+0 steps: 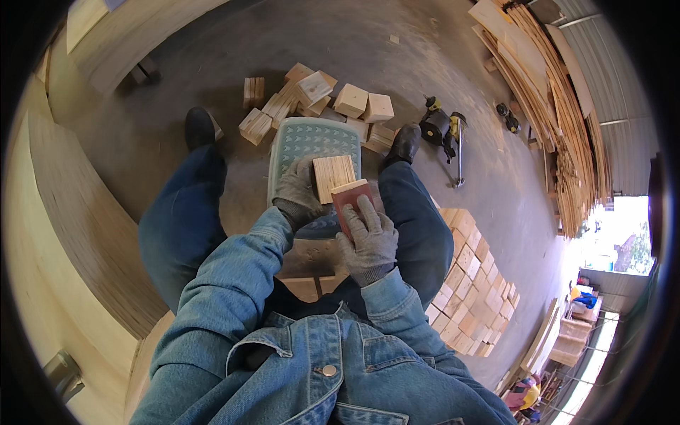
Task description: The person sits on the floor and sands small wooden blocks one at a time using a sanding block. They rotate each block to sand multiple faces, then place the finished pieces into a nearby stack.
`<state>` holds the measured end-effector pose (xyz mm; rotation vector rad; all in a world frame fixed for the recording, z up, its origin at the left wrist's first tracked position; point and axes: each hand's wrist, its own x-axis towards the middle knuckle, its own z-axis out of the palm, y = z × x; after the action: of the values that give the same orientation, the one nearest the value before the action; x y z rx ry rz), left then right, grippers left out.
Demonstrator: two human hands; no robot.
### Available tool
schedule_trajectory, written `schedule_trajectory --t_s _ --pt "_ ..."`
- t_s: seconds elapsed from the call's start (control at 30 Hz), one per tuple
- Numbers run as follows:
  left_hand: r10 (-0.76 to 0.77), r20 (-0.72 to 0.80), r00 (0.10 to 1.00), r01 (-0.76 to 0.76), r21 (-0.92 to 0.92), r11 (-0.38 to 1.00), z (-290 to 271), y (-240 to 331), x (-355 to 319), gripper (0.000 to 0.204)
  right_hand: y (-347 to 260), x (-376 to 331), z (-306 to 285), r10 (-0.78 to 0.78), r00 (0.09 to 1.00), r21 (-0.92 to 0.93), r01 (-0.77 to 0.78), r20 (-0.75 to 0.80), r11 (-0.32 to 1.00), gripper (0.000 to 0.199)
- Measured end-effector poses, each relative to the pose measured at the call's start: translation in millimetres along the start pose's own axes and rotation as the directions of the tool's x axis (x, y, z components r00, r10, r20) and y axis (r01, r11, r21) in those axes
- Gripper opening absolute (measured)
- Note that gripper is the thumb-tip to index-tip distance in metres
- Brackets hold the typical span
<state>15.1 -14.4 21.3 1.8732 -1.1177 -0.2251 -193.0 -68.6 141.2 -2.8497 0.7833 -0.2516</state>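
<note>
Between my knees stands a pale green plastic stool (315,134) with a patterned top. Over it my left hand (297,188), in a grey glove, grips a square wooden block (333,173) by its left side, the grained face turned up. My right hand (368,241), gloved too, is closed around a sanding block (353,202) with a reddish-brown face and a pale wooden end. The end of the sanding block meets or overlaps the lower right corner of the wooden block; whether they press together I cannot tell.
Loose wooden blocks (312,88) lie on the floor beyond the stool. A large group of blocks (471,283) is stacked right of my right leg. Black-and-yellow power tools (443,127) lie near my right boot. Long boards (549,99) lean at the far right; plywood (78,219) rises at left.
</note>
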Motion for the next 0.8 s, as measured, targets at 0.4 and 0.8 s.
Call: schedule_trajectory --t_s 0.4,0.8 --pt "-0.037 -0.05 0.998 0.036 -0.021 0.999 19.1 -10.6 -5.7 0.09 3.4 146.6 7.2 0.122 0.99 -0.074 -0.117 0.069 0.99 0.06" --pt "0.019 -0.009 1.0 -0.02 -0.118 0.993 12.8 -10.8 -0.9 0.094 -2.4 41.1 -6.9 0.053 0.996 -0.041 -0.05 0.071 0.998 0.065"
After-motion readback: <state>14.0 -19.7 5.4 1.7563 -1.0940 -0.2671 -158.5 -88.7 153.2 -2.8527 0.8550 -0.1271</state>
